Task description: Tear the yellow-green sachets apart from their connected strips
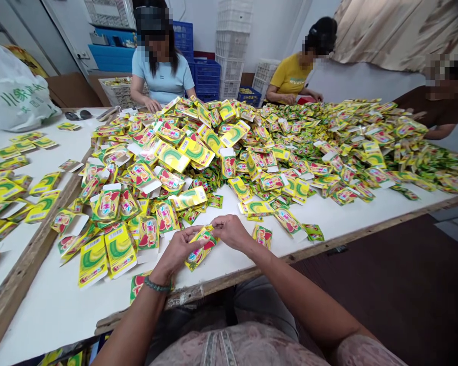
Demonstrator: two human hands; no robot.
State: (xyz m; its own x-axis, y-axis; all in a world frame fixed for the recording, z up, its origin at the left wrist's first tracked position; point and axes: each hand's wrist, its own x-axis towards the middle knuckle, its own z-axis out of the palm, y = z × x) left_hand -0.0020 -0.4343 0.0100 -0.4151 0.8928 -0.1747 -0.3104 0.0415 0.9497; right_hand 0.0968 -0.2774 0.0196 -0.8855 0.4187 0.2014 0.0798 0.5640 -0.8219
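My left hand grips a small yellow printed carton near the table's front edge, thumb across its face. The carton is tilted and shows watermelon pictures and green patterns. At its upper end, my right hand is closed in a pinch; whether a flap or something else lies between the fingertips is hidden. Just right of it, another carton lies on the table, and a green sachet farther right. One more carton lies partly hidden beneath my left forearm.
A large heap of cartons covers the table ahead, merging into small sachets. A wooden strip divides off more cartons at left. A plastic bag stands there. Three people sit across the table, before stacked crates.
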